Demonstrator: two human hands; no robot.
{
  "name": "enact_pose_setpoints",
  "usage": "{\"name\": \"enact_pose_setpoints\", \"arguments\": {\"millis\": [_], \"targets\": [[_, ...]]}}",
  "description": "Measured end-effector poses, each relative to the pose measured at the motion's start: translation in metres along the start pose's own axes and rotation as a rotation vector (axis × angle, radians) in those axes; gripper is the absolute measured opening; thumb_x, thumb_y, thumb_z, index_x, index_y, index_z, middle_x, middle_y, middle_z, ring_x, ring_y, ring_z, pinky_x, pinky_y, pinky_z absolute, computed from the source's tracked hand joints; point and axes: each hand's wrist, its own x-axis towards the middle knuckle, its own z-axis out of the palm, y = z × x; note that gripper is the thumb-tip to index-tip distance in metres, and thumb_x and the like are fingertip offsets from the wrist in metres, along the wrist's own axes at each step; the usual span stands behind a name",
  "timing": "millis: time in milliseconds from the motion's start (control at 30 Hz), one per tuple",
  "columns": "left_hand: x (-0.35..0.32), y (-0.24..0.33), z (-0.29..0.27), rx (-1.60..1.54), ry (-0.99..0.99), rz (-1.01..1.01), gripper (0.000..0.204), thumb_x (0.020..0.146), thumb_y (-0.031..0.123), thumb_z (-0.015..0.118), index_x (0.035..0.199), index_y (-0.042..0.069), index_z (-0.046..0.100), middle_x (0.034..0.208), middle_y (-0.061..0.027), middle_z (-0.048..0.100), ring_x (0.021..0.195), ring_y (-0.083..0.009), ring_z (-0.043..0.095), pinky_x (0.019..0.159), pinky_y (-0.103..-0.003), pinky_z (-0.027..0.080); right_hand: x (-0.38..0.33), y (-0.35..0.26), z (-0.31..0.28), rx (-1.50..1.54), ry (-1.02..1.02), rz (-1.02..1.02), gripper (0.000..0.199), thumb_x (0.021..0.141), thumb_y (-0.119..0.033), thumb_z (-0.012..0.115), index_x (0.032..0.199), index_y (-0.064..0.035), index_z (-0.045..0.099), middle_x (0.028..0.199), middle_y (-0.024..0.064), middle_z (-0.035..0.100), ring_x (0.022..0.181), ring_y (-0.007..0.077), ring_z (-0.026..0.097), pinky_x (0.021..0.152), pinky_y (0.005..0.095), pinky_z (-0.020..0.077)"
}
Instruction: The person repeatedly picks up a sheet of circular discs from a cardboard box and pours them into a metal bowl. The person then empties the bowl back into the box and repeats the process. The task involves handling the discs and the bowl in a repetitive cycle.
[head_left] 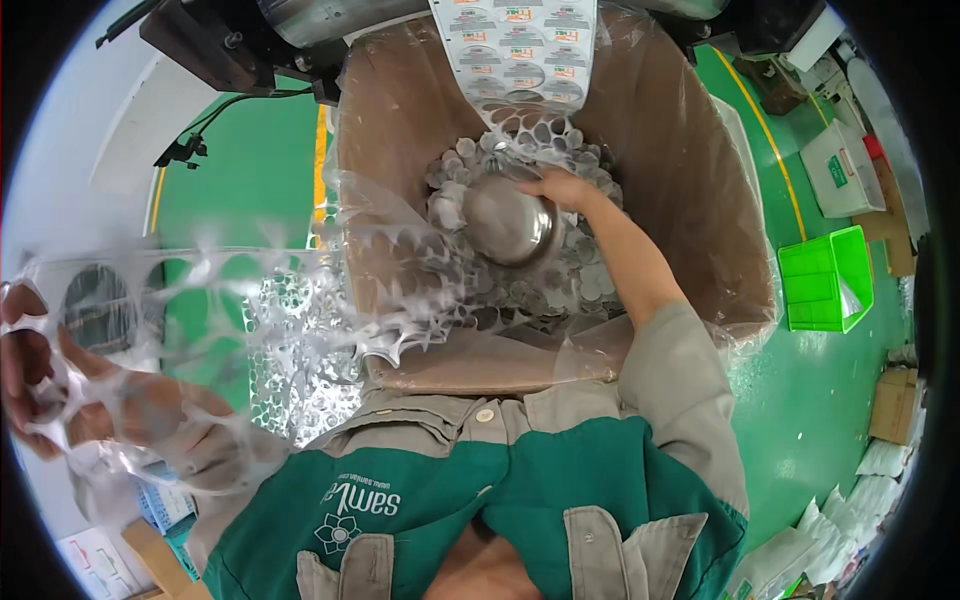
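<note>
The right hand (562, 186) has its fingers curled over the far rim of a steel bowl (510, 220), which sits low on loose round discs (590, 275) inside the lined cardboard box (700, 200). The left hand (45, 385), well off to the left, grips a punched-out plastic web (300, 300) whose long axis stretches rightward to the box.

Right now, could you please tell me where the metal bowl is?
The metal bowl sits inside the lined cardboard box, centre of the head view, on the round lids, under the right hand.
</note>
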Motion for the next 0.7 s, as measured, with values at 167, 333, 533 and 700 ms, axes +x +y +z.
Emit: {"name": "enact_pose_setpoints", "arguments": {"millis": [167,333,533,700], "targets": [[-0.08,-0.024,-0.184,0.577,0.388,-0.522,0.031,0.087,0.022,0.051,0.108,0.0,0.058,0.104,-0.0128,0.058,0.086,-0.0183,0.056,0.082,-0.029,0.043,-0.02,0.041,0.016,-0.728,0.05,-0.037,0.037,0.067,-0.027,0.071,0.092,0.0006,0.065,0.102,0.0191,0.062,0.098,0.0313,0.059,0.079,0.0361,0.0474],[-0.105,-0.079,-0.213,1.299,0.053,-0.898,0.037,0.088,0.026,0.054,0.116,0.002,0.056,0.116,-0.0135,0.057,0.098,-0.0204,0.056,0.088,-0.031,0.042,-0.007,0.054,0.003,-0.986,-0.23,-0.028,0.028,0.066,-0.018,0.064,0.086,0.0002,0.066,0.091,0.0176,0.065,0.085,0.0299,0.063,0.072,0.0366,0.05],[-0.019,-0.085,0.087,0.699,-0.529,-0.038,0.071,0.071,0.037,0.067,0.13,0.006,0.041,0.126,-0.0166,0.046,0.129,-0.0303,0.029,0.106,-0.045,0.019,-0.016,-0.005,-0.016,-0.75,-0.052,-0.26,0.044,0.067,-0.037,0.066,0.089,0.0012,0.065,0.092,0.02,0.063,0.085,0.0346,0.061,0.075,0.0417,0.0474],[-0.027,-0.112,0.149,1.056,-1.251,-0.054,0.052,0.074,0.024,0.063,0.121,0.007,0.048,0.109,-0.0121,0.059,0.106,-0.0301,0.052,0.103,-0.049,0.022,-0.086,-0.14,-0.06,-0.065,0.122,-0.472,0.048,0.075,-0.032,0.068,0.107,0.0008,0.054,0.096,0.0137,0.063,0.084,0.0169,0.057,0.078,0.0293,0.0441]]}}
